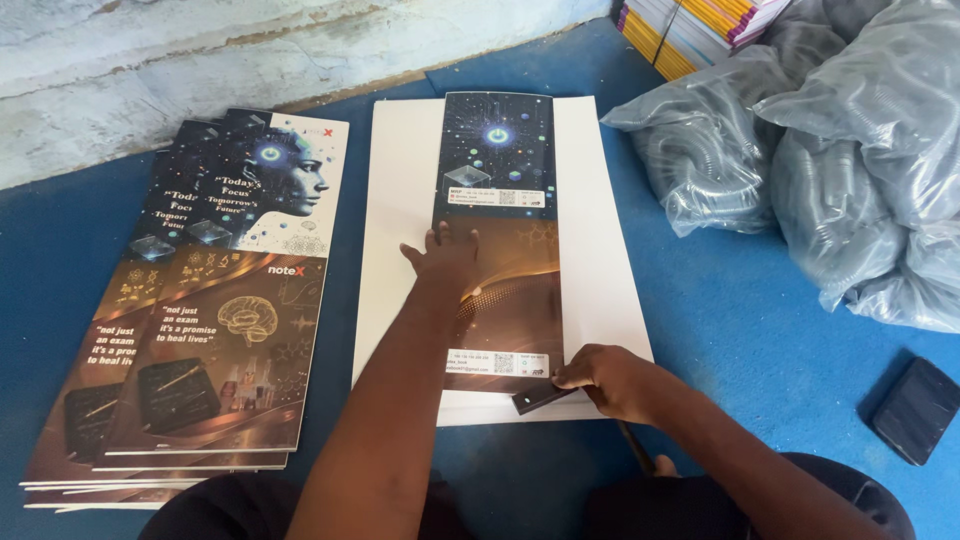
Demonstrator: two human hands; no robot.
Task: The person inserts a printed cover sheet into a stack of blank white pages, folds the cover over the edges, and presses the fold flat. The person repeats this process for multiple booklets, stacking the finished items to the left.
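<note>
**Hands pinning a printed cover onto white board**

The person is sitting on the blue floor (760, 300) with a stack of white boards (400, 200) lying straight ahead. On top of it a dark printed cover sheet (497, 170) is lying lengthwise, roughly centred, with white margin showing on both long sides.

The left hand (445, 255) is pressing down flat on the middle of the sheet, fingers spread and open, gripping nothing; it looks to be holding the sheet in place so it is not sliding. The right hand (605, 378) is curling closed at the sheet's near right corner, thumb and fingers pinching a small dark flat tool (540, 398) against the edge of the board, seemingly working that corner down.

To the left, a fanned pile of finished printed covers (215, 300) is resting on the floor, edges stepped so each one is showing. To the right, grey plastic bags of coiled binding spirals (800, 150) are slumping together, with a stack of colourful notebooks (690, 25) behind them by the wall. A dark phone (915, 410) is lying face down near the person's right knee, well apart from the boards.
</note>
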